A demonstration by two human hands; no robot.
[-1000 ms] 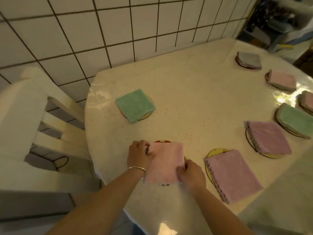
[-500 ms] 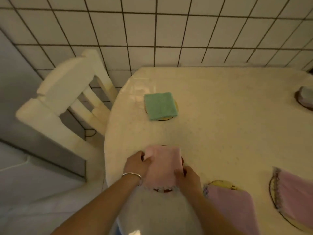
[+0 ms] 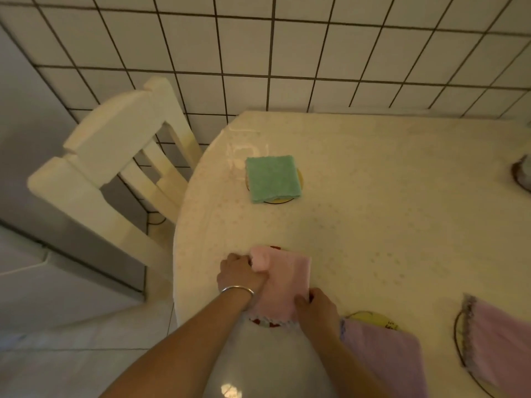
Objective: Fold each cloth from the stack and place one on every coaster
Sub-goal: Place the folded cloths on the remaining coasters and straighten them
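The pink cloth (image 3: 280, 282) lay folded at the near edge of the bench (image 3: 373, 225), over a coaster w/ red markings (image 3: 275, 248) that peeked out past its far and near edges. The left hand (image 3: 240, 272) gripped the cloth's left side, thumb pressed onto the top layer, the other fingers curled at the edge. The right hand (image 3: 316, 308) had its thumb on the cloth's near right corner; the other fingers were tucked out of sight, so I couldn't tell if they pinched or just pressed.

It looked like soft, light terry, prob. floppy w/ no stiffness: the fold bulged just beyond the left thumb, so I judged it would spring open unless flattened. Not fragile, not slippery. Best hold seemed to be the edges and corners, both sides at once, then pat flat.

Straight ahead of the fingers, well apart, sat a green cloth (image 3: 271, 178) on a yellow coaster (image 3: 283, 200). Just right of the right hand lay a lilac cloth (image 3: 382, 351) on another coaster (image 3: 370, 318); farther right, a pinkish cloth w/ trimmed edge (image 3: 500, 337) on a dark-rimmed coaster (image 3: 457, 340). A cream chair (image 3: 115, 173) stood left of the left hand, off the bench. Nothing blocked the hands; the only risk I saw was the cloth hanging off the near edge and sliding.
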